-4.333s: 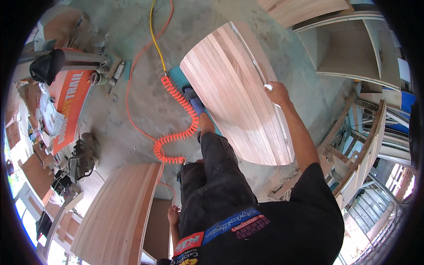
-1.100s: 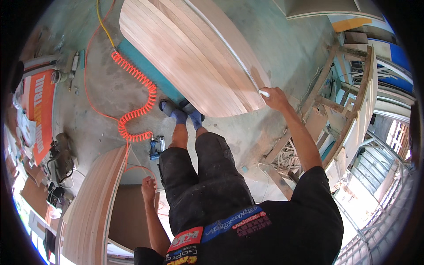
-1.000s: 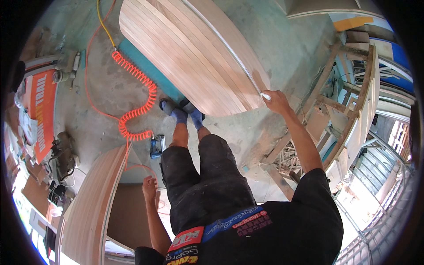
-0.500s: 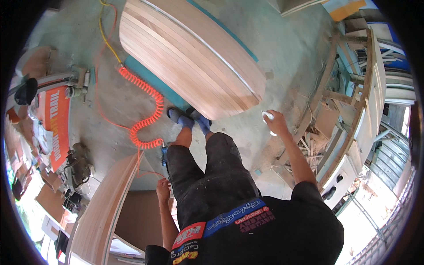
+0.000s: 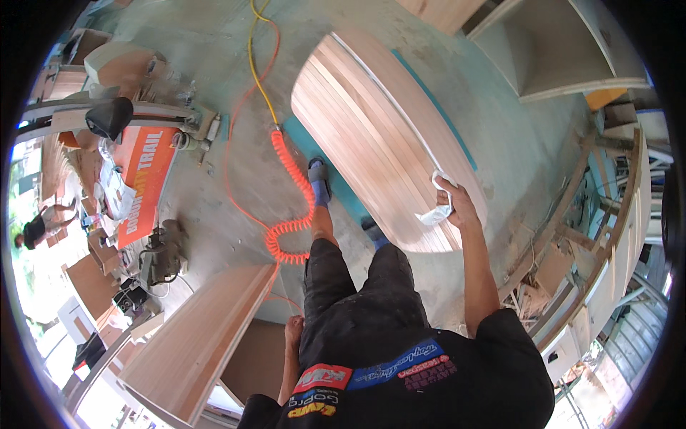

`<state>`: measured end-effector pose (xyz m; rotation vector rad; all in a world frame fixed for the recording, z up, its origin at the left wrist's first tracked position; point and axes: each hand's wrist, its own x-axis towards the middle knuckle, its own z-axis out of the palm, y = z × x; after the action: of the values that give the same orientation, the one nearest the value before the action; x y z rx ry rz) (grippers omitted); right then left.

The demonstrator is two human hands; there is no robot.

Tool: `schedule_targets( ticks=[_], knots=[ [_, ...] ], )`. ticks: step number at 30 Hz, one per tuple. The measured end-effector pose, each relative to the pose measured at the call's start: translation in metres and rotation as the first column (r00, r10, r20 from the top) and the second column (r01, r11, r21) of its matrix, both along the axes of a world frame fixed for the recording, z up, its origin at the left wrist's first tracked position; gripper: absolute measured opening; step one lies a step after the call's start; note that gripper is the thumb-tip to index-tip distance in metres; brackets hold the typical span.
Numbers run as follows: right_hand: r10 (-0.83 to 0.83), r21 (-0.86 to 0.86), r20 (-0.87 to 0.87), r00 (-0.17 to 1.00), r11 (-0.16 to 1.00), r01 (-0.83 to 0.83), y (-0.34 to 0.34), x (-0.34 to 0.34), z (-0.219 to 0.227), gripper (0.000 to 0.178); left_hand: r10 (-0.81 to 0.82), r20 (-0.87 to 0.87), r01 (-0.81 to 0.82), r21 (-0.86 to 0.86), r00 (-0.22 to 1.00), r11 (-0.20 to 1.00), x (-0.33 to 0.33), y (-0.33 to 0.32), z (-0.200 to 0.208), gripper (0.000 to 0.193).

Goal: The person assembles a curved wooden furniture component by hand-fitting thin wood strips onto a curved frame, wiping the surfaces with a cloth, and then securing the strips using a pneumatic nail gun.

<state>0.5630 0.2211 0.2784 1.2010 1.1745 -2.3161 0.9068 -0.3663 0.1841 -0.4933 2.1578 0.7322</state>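
Observation:
My right hand (image 5: 459, 203) is closed on a crumpled white cloth (image 5: 434, 214), which hangs in folds over the near right end of a large curved wooden piece (image 5: 371, 143). Whether the cloth touches the wood I cannot tell. Light wood strips cover this piece, and a pale line runs along its length. It rests over a teal mat (image 5: 343, 187) on the floor, with my feet at its near left edge. Low beside my left thigh, my left hand (image 5: 294, 330) has its fingers curled in. A thin orange hose passes close by it; what the fingers hold, if anything, is hidden.
A coiled orange air hose (image 5: 286, 239) lies by my left leg, joined to a yellow hose (image 5: 256, 79). Another curved wood panel (image 5: 200, 336) stands at near left. Wooden framing (image 5: 557, 214) and scraps line the right; an open box (image 5: 564, 53) is far right. Someone (image 5: 43, 225) is at far left.
My right hand has brought the cloth forward over the near end of the wooden piece. My feet have stepped apart, and the view has shifted left. My left hand remains low beside my thigh.

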Motion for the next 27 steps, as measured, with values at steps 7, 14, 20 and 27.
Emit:
schedule_targets(
  ticks=[7, 14, 20, 27],
  knots=[
    [-0.006, -0.053, -0.232, 0.973, 0.999, -0.006, -0.059, -0.176, -0.009, 0.022, 0.018, 0.029, -0.018, -0.012, 0.999, 1.000, -0.184, -0.064, -0.040, 0.028],
    [-0.062, 0.022, -0.164, 0.985, 0.998, 0.066, -0.126, -0.178, -0.006, 0.020, 0.354, -0.072, -0.350, 0.070, 0.932, 0.934, -0.475, -0.080, 0.026, 0.026],
    [-0.621, 0.220, 0.192, 0.760, 0.782, 0.583, -0.064, -0.017, -0.072, 0.029, 0.075, -0.205, -0.027, 0.227, 0.976, 0.973, -0.719, -0.012, 0.045, 0.024],
    [-0.865, 0.420, 0.111, 0.489, 0.487, 0.766, -0.026, 0.113, -0.029, 0.036, -0.483, -0.543, 0.674, 0.229, 0.687, 0.702, -0.806, 0.253, 0.043, 0.021]
  ],
)
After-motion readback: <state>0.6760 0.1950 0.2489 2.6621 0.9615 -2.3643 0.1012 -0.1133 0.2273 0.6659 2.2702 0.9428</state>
